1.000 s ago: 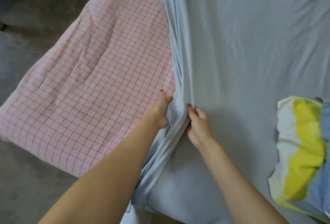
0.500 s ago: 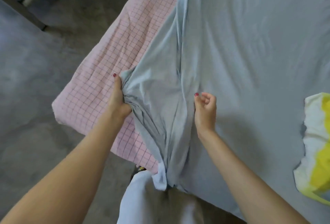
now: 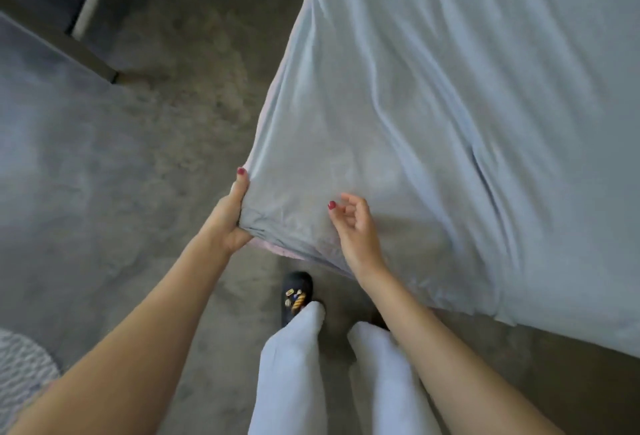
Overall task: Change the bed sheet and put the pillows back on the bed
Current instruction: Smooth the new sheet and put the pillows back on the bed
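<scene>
At the near corner of the bed, my left hand [image 3: 230, 218] clutched the pale blue sheet [image 3: 433, 123], thumb lying up along the corner's outer side and the other fingers curled under a gathered bunch of cloth. A thin line of pink bedding [image 3: 277, 250] showed just beneath that bunch, along the near edge. My right hand [image 3: 353, 223] hovered over the sheet just beside the corner, fingers loosely curled and holding nothing; whether the fingertips brushed the cloth I could not tell.

The sheet covered the whole bed surface in view, draped over the near edge and down the left side. That left edge ran from my left hand up and away to the top of the view, and the near edge ran from the same corner off to the lower right, so the corner pointed toward me and the bed's length stretched away up and to the right. Long creases fanned out from the gripped corner along that same direction.

Bare grey concrete floor [image 3: 138, 157] lay open to the left of the bed and in front of it, where my legs in white trousers [image 3: 291, 365] stood close to the near edge, one dark slipper [image 3: 296, 296] showing. A dark piece of furniture [image 3: 52, 19] stood well apart at upper left.
</scene>
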